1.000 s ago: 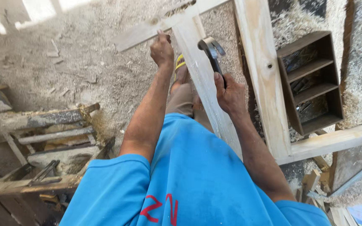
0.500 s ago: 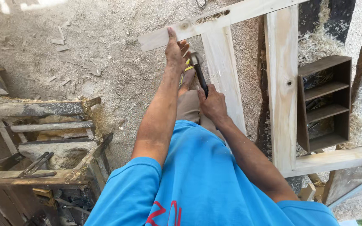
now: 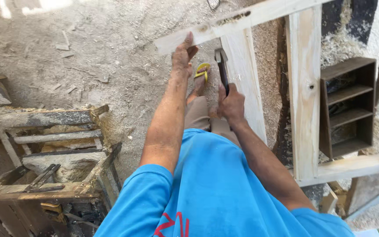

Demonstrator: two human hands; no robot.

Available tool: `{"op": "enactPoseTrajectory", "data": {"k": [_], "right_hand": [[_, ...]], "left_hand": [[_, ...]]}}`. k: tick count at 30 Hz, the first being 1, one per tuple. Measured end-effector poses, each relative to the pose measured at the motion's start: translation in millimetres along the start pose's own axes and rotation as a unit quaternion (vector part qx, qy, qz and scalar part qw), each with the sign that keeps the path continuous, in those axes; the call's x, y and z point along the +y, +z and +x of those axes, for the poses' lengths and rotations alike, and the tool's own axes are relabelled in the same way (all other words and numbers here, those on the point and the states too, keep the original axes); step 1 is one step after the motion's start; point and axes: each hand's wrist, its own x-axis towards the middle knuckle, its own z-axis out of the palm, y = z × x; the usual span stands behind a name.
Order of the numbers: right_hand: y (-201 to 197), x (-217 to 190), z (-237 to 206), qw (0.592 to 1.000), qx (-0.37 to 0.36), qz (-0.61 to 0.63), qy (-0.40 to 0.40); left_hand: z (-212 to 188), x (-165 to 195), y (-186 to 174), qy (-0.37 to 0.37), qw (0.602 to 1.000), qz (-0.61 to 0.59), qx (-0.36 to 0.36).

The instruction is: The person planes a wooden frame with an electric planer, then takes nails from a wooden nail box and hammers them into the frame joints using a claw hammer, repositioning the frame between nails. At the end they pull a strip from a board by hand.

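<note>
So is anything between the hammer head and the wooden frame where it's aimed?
Nothing visible. The right hand holds the hammer beside the upright slat; the left hand rests on the top rail, off to the side.

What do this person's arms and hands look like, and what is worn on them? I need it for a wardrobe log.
Both arms are bare from the elbow down, with no gloves, watch or rings visible on the left hand or the right hand. Short, loose sleeves of a bright blue T-shirt cover the upper arms. A red marking shows at the shirt's lower edge.
</note>
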Motion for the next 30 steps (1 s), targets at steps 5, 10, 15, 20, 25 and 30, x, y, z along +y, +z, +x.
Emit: {"op": "enactPoseTrajectory", "data": {"k": [5,10,15,20,25,30], "right_hand": [[-7.6,-5.5,2.6,0.997,-0.005,-0.026,-0.069],[-0.7,-9.6,0.8,0.994,0.049,-0.014,-0.093],[-6.4,-17.3,2.1,0.994,0.087,-0.014,-0.069],[-31.0,-0.6,-23.9,0.994,0.018,0.089,-0.057],[-73.2,36.5,-47.3,0.99,0.055,0.124,-0.04],[-114.2,96.1,-65.9,0.967,0.195,0.162,0.04]], "left_hand": [[-5.7,1.1,0.4,0.013,0.999,0.019,-0.025],[-2.8,3.8,-1.0,0.025,1.0,0.008,-0.003],[-4.6,1.2,3.2,0.019,0.999,-0.002,-0.027],[-14.8,2.4,14.3,-0.028,0.996,0.074,0.04],[-57.0,-50.9,62.7,0.189,0.885,0.331,0.266],[-143.5,-155.5,139.4,0.321,0.842,0.434,-0.005]]}}
